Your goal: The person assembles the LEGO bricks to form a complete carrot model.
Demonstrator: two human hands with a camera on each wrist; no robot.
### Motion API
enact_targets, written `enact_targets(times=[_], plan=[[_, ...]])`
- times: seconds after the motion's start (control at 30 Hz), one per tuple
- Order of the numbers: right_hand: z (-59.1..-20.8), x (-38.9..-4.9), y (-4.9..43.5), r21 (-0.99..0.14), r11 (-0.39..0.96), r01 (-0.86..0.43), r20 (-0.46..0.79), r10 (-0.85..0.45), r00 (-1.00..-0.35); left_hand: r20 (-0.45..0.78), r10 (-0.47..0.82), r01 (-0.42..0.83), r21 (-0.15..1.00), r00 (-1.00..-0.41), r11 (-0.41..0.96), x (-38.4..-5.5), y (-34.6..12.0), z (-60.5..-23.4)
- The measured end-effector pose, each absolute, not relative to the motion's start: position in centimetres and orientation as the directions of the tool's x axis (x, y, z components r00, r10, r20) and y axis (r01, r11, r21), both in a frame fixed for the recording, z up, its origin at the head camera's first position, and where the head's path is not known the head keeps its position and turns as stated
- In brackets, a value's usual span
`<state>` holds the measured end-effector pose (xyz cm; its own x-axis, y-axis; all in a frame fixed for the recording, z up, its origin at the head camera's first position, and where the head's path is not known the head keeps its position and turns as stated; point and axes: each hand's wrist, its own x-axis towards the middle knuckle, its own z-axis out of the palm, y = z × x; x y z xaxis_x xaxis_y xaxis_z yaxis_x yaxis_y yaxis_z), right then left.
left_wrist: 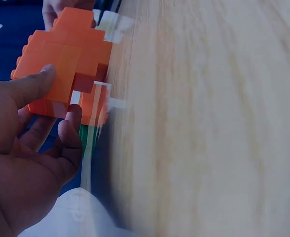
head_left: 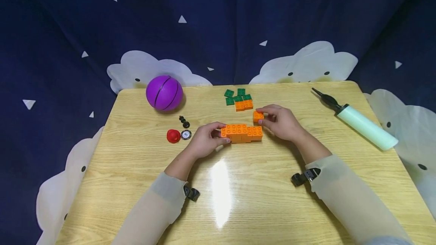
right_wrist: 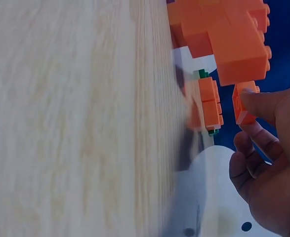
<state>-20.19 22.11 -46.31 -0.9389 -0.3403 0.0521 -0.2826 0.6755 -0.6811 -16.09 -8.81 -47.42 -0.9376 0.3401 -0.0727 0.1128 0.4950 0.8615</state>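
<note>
Orange brick (head_left: 257, 116) is pinched by the curled right hand (head_left: 282, 122).

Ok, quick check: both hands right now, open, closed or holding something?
Left hand: closed, holding the joined orange block assembly by its left end.
Right hand: closed, pinching a single orange block.

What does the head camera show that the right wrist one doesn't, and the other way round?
Only the head view shows the left hand, the pump, the red hat-shaped piece, the black-and-white chip and the small black figure.

Only the right wrist view shows what looks like the hollow underside of the small orange brick.

Both show the right hand pinching that brick, the larger orange build, two loose orange bricks, green bricks and the wooden table.
</note>
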Motion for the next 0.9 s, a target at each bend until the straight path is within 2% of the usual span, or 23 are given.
enact_targets(times=[0.43,0.9], plan=[[-45.2,-18.4,22.0,-0.676,0.635,-0.374,0.175,-0.355,-0.918,-0.079,0.330,0.102,0.862,-0.941,0.497,-16.0,-8.7,-47.4],[-44.0,-16.8,21.5,-0.692,0.595,-0.410,0.215,-0.372,-0.903,-0.075,0.337,0.106,0.866,-0.939,0.489,-16.2,-8.6,-47.4]])
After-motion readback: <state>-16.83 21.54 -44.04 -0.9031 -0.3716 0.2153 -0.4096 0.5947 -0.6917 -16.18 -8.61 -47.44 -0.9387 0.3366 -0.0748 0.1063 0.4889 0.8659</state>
